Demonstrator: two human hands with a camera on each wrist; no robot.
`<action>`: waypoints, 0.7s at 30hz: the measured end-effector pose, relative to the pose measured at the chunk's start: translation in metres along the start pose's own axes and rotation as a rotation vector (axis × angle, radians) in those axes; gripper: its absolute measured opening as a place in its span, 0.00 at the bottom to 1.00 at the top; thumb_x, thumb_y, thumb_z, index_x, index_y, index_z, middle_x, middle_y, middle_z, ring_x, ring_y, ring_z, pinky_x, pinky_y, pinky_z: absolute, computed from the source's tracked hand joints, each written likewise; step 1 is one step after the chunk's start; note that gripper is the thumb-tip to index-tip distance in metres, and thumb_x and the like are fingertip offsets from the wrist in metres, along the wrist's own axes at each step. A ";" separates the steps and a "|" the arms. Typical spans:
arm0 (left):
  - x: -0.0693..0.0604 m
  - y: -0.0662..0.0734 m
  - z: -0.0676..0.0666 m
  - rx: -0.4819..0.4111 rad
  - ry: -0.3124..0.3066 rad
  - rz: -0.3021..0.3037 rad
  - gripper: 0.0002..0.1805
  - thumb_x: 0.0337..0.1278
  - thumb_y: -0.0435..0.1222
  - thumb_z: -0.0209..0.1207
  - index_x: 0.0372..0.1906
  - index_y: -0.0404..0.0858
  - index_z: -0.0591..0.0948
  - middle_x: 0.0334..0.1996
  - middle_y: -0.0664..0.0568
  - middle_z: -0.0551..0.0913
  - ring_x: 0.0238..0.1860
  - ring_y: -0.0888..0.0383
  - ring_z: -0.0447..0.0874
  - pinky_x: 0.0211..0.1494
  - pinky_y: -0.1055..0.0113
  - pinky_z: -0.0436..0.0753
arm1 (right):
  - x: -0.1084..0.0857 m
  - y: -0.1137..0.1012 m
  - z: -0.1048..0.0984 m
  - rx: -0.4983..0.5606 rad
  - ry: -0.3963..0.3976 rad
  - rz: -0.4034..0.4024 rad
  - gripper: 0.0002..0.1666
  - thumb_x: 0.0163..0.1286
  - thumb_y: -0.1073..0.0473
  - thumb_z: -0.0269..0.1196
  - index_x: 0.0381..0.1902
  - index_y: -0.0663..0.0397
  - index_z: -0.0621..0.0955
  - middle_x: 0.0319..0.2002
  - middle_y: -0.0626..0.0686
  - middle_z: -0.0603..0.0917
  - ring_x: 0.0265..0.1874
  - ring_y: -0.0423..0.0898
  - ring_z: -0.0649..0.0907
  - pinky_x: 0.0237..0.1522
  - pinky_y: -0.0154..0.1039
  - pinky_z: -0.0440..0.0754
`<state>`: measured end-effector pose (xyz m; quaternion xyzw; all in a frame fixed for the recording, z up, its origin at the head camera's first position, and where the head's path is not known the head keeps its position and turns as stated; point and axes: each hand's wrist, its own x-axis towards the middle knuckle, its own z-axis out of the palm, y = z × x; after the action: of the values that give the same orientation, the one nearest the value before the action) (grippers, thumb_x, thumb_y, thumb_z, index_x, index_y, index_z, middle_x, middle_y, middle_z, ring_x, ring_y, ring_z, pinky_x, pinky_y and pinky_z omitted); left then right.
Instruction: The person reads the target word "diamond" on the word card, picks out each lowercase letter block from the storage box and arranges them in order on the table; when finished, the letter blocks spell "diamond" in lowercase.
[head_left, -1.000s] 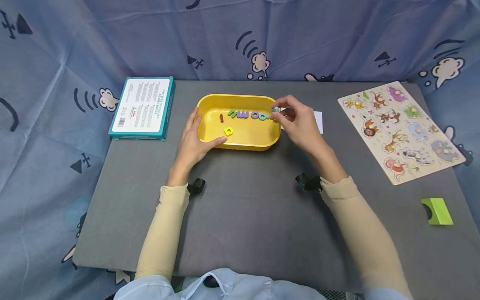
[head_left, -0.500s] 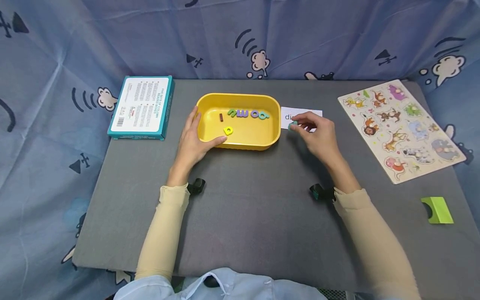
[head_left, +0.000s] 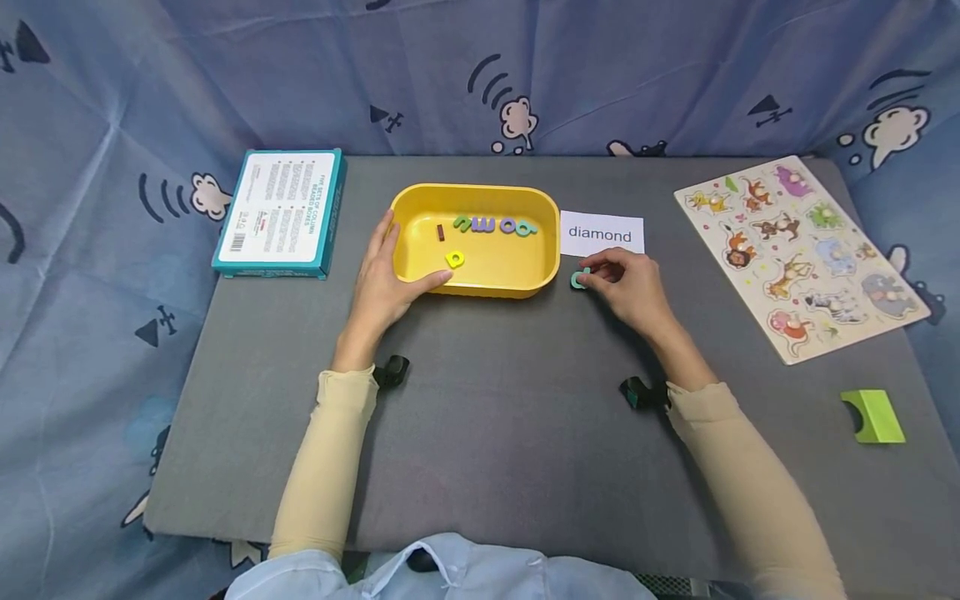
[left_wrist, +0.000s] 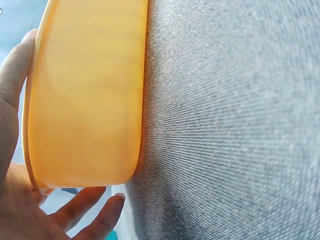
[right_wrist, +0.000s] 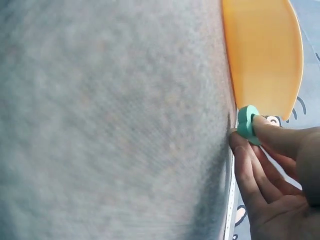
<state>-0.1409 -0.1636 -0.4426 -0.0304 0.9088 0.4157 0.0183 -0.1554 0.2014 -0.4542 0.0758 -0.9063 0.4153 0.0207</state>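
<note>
Teal letter piece (head_left: pixel 576 281) is sitting at the R hand (head_left: pixel 626 287) fingertips, on or just above the counter (head_left: pixel 480 433); can't tell if it's touching. R hand is pinching it btwn thumb & fingers, nearly closed, prob. b/c the piece is so small; part of the letter is showing past the fingertips. Word card (head_left: pixel 602 233), reading "diamond", is lying just beyond the R hand, prob. so the word's staying readable. Yellow tray (head_left: pixel 510 265) is standing btwn the hands, its R end right beside the card, presumably for easy reach. L hand (head_left: pixel 378 279) is spreading wide round the tray's near L corner, fingers fairly straight along the end, thumb along the near rim; not clenching, prob. just steadying it. Inside, btwn the hands, four letter pieces (head_left: pixel 483 225) are lying in a row; yellow letter piece (head_left: pixel 454 260) is lying near the L thumb tip, brown bar (head_left: pixel 440 232) a bit farther away. Outward: teal box (head_left: pixel 277 212) is lying L of the L hand; animal puzzle board (head_left: pixel 802 258) & green block (head_left: pixel 881 417) are resting well R of the R hand, prob. parked out of the way.
</note>
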 end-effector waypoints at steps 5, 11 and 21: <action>0.000 0.000 0.000 0.010 0.000 -0.001 0.65 0.52 0.60 0.77 0.86 0.40 0.54 0.88 0.62 0.44 0.87 0.50 0.48 0.87 0.48 0.56 | 0.000 0.000 0.001 -0.008 -0.020 -0.006 0.09 0.66 0.66 0.76 0.43 0.64 0.90 0.40 0.63 0.92 0.27 0.25 0.79 0.33 0.17 0.74; 0.000 0.001 0.000 0.015 -0.002 -0.011 0.65 0.52 0.60 0.76 0.87 0.41 0.54 0.88 0.61 0.44 0.87 0.49 0.48 0.87 0.48 0.56 | 0.002 -0.003 0.003 -0.051 -0.071 0.004 0.08 0.67 0.64 0.75 0.42 0.63 0.91 0.35 0.62 0.91 0.28 0.35 0.80 0.33 0.21 0.72; 0.000 0.001 0.000 0.009 -0.002 -0.005 0.65 0.51 0.60 0.76 0.86 0.40 0.55 0.88 0.61 0.44 0.87 0.49 0.48 0.87 0.47 0.56 | 0.002 -0.002 0.003 -0.090 -0.150 0.036 0.06 0.70 0.63 0.73 0.41 0.61 0.91 0.39 0.60 0.85 0.35 0.50 0.79 0.37 0.33 0.71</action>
<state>-0.1407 -0.1629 -0.4414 -0.0322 0.9106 0.4115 0.0204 -0.1567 0.1974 -0.4540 0.0891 -0.9243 0.3676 -0.0514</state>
